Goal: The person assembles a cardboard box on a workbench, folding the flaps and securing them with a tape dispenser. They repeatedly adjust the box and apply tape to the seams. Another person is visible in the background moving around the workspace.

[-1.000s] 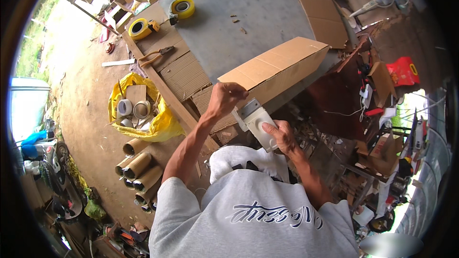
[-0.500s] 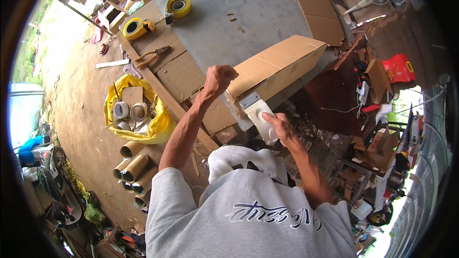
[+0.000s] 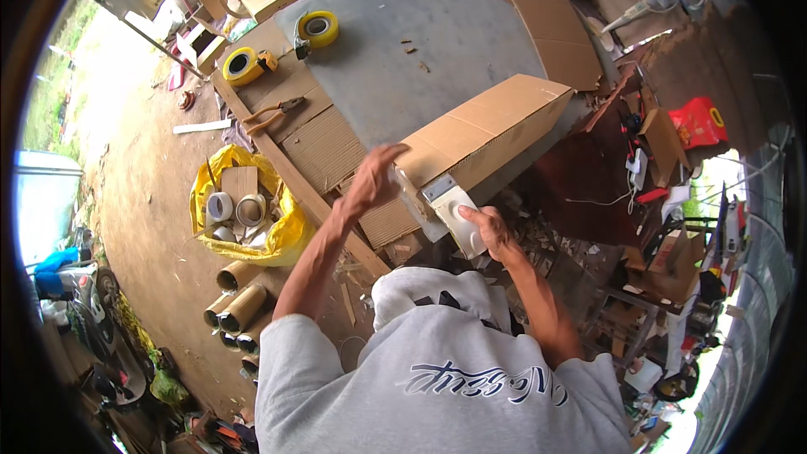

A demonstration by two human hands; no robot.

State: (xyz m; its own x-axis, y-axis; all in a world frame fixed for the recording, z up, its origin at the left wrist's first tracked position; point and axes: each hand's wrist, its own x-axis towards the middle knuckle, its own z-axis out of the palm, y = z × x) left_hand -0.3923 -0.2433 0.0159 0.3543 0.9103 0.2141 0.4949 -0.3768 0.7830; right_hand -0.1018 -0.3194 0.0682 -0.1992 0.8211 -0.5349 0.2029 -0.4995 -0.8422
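Note:
A long brown cardboard box lies slantwise on the table, its near end toward me. My left hand is at the near left corner of that end, its fingers on or beside the edge; motion blur hides how far they are bent. My right hand is closed around a flat white block-shaped tool, thumb on its upper face. A grey metal plate at the tool's far end meets the box's near edge. The underside of the tool is hidden.
On the grey table lie two yellow tape rolls, pliers and flat cardboard. Left of it stand a yellow bag of tape rolls and several cardboard tubes. Scraps and tools clutter the right side.
My left hand has come down from a fist above the box corner to the box's near end. My right hand keeps its hold on the white tool. The whole view has shifted slightly.

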